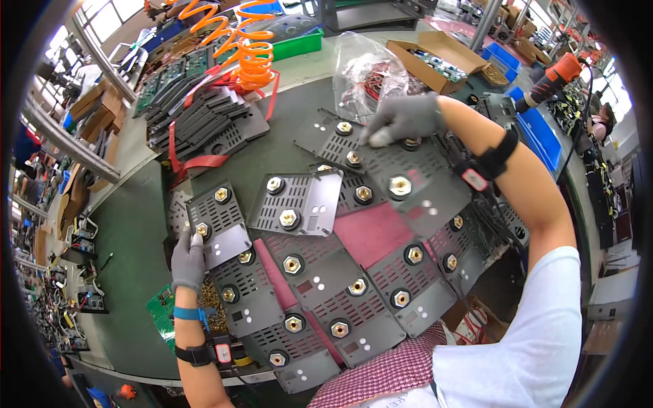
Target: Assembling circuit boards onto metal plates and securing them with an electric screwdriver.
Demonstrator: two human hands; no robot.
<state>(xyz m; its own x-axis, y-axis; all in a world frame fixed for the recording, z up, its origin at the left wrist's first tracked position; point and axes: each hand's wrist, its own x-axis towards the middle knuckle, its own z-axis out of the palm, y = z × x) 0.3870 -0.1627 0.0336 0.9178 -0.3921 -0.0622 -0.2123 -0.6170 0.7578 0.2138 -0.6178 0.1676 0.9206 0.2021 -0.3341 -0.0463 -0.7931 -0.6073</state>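
My left hand [188, 261], in a grey glove, grips the near left edge of a dark slotted metal panel [228, 243]. Its fingertips lie by one of the panel's brass fittings with hex nuts. My right hand [408, 120], also gloved and slightly blurred, is closed at the far edge of another slotted panel [439, 163]. That panel looks blurred and raised over its neighbours; the fingers hide its corner. Between my hands a loose panel [313, 197] lies tilted on others. Several more panels with fittings [367, 309] overlap in rows nearest me, over a pink surface [371, 234].
Stacked dark metal parts [204, 119] with red straps stand at the far left, beneath an orange coiled hose [253, 61]. A plastic bag [367, 78] and a cardboard box [435, 61] sit at the back. A green circuit board [162, 316] and small brass pieces [214, 309] lie near my left forearm.
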